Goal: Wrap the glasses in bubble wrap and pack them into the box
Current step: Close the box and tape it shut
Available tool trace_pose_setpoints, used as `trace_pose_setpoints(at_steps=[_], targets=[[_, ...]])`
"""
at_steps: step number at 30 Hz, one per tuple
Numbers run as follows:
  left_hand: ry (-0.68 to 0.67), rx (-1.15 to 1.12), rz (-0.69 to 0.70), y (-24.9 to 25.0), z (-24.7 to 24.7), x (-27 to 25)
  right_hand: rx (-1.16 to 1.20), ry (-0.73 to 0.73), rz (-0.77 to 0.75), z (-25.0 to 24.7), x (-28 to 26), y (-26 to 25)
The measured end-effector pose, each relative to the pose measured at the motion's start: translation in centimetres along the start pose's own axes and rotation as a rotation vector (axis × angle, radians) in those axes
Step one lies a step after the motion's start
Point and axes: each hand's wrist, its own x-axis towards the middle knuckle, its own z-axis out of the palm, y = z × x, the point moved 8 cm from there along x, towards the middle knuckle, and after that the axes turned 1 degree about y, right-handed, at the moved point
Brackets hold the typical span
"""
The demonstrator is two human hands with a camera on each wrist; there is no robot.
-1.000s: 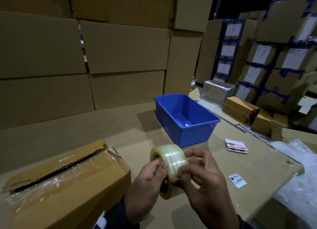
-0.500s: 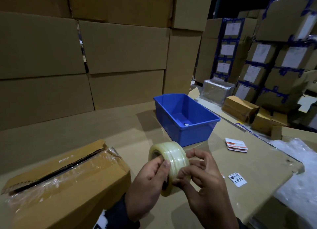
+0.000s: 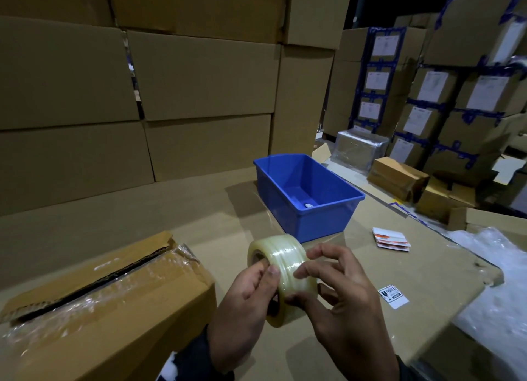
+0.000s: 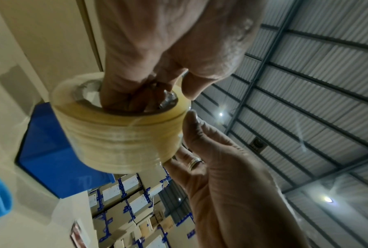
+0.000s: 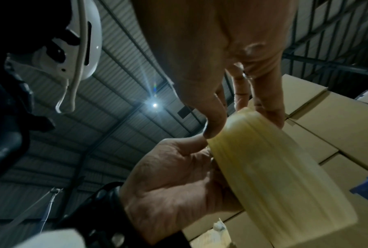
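The tape roll (image 3: 281,278) has risen slightly and tilted since a second ago; the left hand (image 3: 245,303) grips it with fingers hooked through its core, the right hand (image 3: 339,303) pinches its outer face, above the tabletop (image 3: 427,272) beside the box (image 3: 94,303)

The tape (image 3: 281,269) was clear with a pale yellow tint and thin lines running round it. The bin (image 3: 306,192) was bright blue. The box (image 3: 108,303) was brown, with shiny clear film over its top. The desk (image 3: 185,209) was plain tan. The wrap (image 3: 496,266) was cloudy white with little bubbles. The cards (image 3: 390,239) were white with orange-red stripes. A white sticker (image 3: 393,296) had black print. The far boxes (image 3: 427,95) were brown with blue bands and white labels.
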Motion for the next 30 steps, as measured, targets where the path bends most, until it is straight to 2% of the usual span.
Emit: trace_pose_setpoints(at_steps=[3, 7, 17, 30], targets=[[0.015, 0.004, 0.004, 0.1, 0.0, 0.0, 0.002, -0.034, 0.009, 0.5, -0.3, 0.2], [0.044, -0.022, 0.007, 0.2, -0.1, 0.1, 0.007, -0.01, 0.04, 0.1, -0.1, 0.1], [0.097, 0.025, -0.018, -0.2, -1.0, 0.1, 0.017, -0.037, 0.012, 1.0, -0.5, 0.5], [0.097, -0.007, -0.011, 0.6, -0.6, -0.1, 0.024, -0.01, 0.018, 0.6, 0.2, -0.1]])
